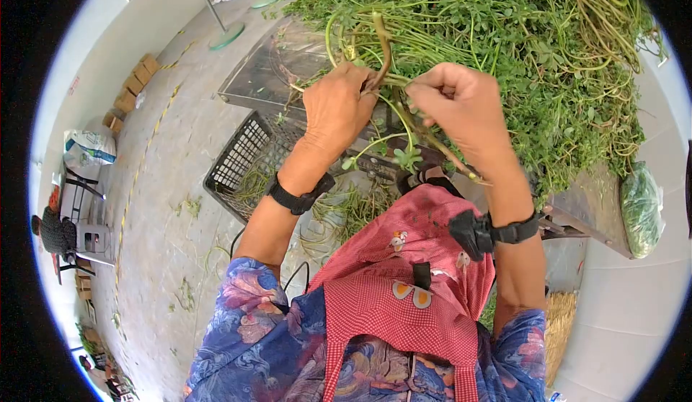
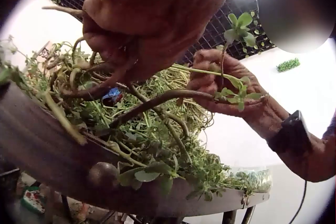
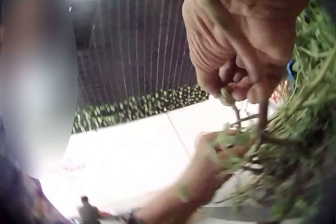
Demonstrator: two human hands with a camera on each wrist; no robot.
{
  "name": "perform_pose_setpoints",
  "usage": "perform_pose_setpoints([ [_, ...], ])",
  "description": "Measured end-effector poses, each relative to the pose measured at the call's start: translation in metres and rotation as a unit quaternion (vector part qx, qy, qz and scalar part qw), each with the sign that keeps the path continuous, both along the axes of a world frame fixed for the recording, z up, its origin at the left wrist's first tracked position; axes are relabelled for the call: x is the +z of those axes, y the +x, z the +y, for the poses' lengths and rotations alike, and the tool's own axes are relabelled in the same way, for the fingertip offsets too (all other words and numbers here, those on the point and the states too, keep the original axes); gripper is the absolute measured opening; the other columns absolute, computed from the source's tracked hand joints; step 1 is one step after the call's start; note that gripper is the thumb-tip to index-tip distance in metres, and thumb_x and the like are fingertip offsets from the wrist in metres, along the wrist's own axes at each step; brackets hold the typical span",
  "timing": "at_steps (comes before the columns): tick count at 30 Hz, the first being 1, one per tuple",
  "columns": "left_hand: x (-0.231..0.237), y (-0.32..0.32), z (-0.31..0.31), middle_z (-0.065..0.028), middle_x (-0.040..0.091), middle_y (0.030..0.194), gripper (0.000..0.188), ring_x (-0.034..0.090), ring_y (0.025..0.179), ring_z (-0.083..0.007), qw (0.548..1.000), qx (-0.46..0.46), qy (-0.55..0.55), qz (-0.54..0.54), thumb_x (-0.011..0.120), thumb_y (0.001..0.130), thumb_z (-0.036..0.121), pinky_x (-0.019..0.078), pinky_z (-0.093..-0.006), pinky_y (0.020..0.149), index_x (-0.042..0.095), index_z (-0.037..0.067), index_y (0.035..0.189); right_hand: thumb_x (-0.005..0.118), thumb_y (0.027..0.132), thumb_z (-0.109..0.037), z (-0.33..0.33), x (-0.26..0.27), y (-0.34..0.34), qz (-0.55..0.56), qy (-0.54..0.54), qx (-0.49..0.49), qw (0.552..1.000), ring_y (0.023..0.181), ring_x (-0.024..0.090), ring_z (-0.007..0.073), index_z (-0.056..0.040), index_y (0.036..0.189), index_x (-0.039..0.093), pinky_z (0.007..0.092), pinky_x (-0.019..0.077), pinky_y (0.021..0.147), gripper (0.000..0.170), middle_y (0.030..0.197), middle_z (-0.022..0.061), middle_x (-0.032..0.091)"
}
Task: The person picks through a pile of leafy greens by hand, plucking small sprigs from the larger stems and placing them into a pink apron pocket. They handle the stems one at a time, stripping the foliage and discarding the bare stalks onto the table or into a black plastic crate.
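Observation:
My left hand (image 1: 335, 106) grips a thick brown-green stem (image 1: 385, 45) that rises past its fingertips. Thinner green shoots (image 1: 382, 141) with rounded leaves (image 1: 408, 157) hang from the bunch between the hands. Just to the right, my right hand (image 1: 465, 106) has curled fingers, its thumb and forefinger pinching a thin stem. Another long woody stem (image 1: 450, 155) slants down below that hand toward the apron. In the left wrist view the left hand (image 2: 152, 24) is large at the top, and the right hand (image 2: 223, 79) holds a leafy shoot (image 2: 239, 29) beyond it.
A big heap of leafy stems (image 1: 519, 63) covers the table (image 1: 245, 78). A black plastic crate (image 1: 234, 157) with stems inside stands below the table's edge. A filled clear bag (image 1: 641, 211) is at the right corner. A fan stand (image 1: 225, 36) and cardboard boxes (image 1: 124, 101) are farther off.

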State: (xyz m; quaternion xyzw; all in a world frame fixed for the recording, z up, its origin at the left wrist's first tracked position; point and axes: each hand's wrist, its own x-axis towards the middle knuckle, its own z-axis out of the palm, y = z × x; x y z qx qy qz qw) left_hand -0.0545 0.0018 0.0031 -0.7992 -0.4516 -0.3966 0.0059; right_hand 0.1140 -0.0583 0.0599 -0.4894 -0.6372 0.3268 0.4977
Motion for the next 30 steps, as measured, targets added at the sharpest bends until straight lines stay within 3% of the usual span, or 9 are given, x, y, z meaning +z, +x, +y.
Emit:
perform_pose_setpoints([
  [1, -0.001, 0.001, 0.001, -0.0097, 0.058, 0.081, 0.018, 0.058, 0.075, -0.0313, 1.0, 0.023, -0.016, -0.004, 0.061, 0.076, 0.02, 0.0451, -0.039, 0.061, 0.062, 0.01, 0.089, 0.059, 0.077, -0.009, -0.006, 0.006, 0.0, 0.0, -0.001, 0.001, 1.0, 0.056, 0.061, 0.018, 0.0011, 0.075, 0.063, 0.0278, 0.0476, 0.051, 0.011, 0.069, 0.009, 0.065],
  [3, -0.002, 0.0, 0.002, -0.0096, 0.058, 0.08, 0.017, 0.058, 0.073, -0.031, 0.999, 0.024, -0.023, -0.015, 0.061, 0.076, 0.02, 0.045, -0.0384, 0.061, 0.062, 0.01, 0.089, 0.056, 0.082, -0.006, -0.013, 0.017, 0.004, 0.224, -0.06, 0.112, 0.966, 0.056, 0.059, 0.0104, 0.0016, 0.081, 0.061, 0.0214, 0.0468, 0.048, 0.009, 0.069, 0.0063, 0.062],
  [6, -0.001, 0.0, -0.001, -0.0087, 0.058, 0.079, 0.016, 0.058, 0.069, -0.0292, 0.998, 0.012, -0.04, -0.051, 0.062, 0.076, 0.021, 0.0444, -0.0369, 0.059, 0.064, 0.011, 0.089, 0.055, 0.085, -0.009, -0.012, 0.016, 0.009, 0.285, -0.128, 0.129, 0.941, 0.053, 0.056, 0.0085, 0.0011, 0.086, 0.06, 0.019, 0.045, 0.044, 0.011, 0.069, 0.0059, 0.061],
  [10, 0.002, -0.001, -0.001, -0.0067, 0.058, 0.077, 0.016, 0.057, 0.064, -0.0246, 0.996, 0.003, -0.03, -0.082, 0.064, 0.076, 0.021, 0.0432, -0.0345, 0.057, 0.066, 0.012, 0.089, 0.054, 0.088, -0.019, -0.007, -0.007, 0.013, 0.158, -0.216, 0.132, 0.954, 0.047, 0.046, 0.0022, 0.0003, 0.094, 0.062, 0.0182, 0.0327, 0.036, 0.022, 0.057, -0.0027, 0.05],
  [12, 0.004, 0.0, -0.002, -0.0064, 0.058, 0.076, 0.015, 0.057, 0.065, -0.0244, 0.997, 0.009, -0.022, -0.075, 0.064, 0.076, 0.021, 0.0431, -0.0343, 0.057, 0.066, 0.012, 0.089, 0.058, 0.088, -0.021, -0.011, -0.014, 0.012, 0.134, -0.248, 0.141, 0.949, 0.051, 0.044, 0.0024, 0.0038, 0.103, 0.061, 0.0159, 0.0341, 0.044, 0.029, 0.069, -0.0021, 0.056],
  [15, 0.003, 0.002, -0.003, -0.0063, 0.058, 0.076, 0.015, 0.057, 0.066, -0.0251, 0.997, 0.013, -0.023, -0.07, 0.064, 0.077, 0.021, 0.043, -0.0342, 0.058, 0.066, 0.013, 0.088, 0.06, 0.085, -0.022, -0.005, -0.033, 0.005, 0.065, -0.186, 0.119, 0.973, 0.033, 0.029, 0.0022, 0.0014, 0.086, 0.066, 0.0231, 0.0212, 0.03, 0.024, 0.05, -0.0063, 0.046],
  [18, 0.001, 0.001, -0.001, -0.0065, 0.057, 0.075, 0.015, 0.057, 0.067, -0.0261, 0.998, 0.014, -0.017, -0.065, 0.063, 0.077, 0.022, 0.0429, -0.0345, 0.058, 0.066, 0.013, 0.089, 0.061, 0.082, -0.017, -0.006, -0.035, 0.005, 0.009, -0.171, 0.103, 0.98, 0.04, 0.037, 0.0022, 0.0016, 0.084, 0.066, 0.0222, 0.028, 0.035, 0.019, 0.054, -0.0043, 0.05],
  [24, 0.001, -0.001, -0.003, -0.0057, 0.053, 0.075, 0.016, 0.056, 0.069, -0.0256, 0.999, 0.001, -0.018, -0.033, 0.06, 0.079, 0.022, 0.0426, -0.0359, 0.059, 0.066, 0.015, 0.092, 0.062, 0.079, -0.014, -0.008, -0.034, -0.002, 0.18, -0.173, 0.077, 0.965, 0.057, 0.046, 0.0026, 0.0031, 0.084, 0.066, 0.0176, 0.031, 0.047, 0.018, 0.065, -0.0014, 0.057],
  [30, 0.002, -0.002, -0.004, -0.0064, 0.053, 0.077, 0.015, 0.056, 0.073, -0.0271, 0.999, -0.014, -0.034, -0.023, 0.06, 0.08, 0.021, 0.0428, -0.0365, 0.061, 0.064, 0.012, 0.09, 0.061, 0.079, -0.013, -0.008, -0.033, 0.005, 0.262, -0.237, 0.067, 0.933, 0.048, 0.039, 0.0017, 0.0001, 0.082, 0.063, 0.0193, 0.0258, 0.04, 0.014, 0.061, -0.0039, 0.051],
])
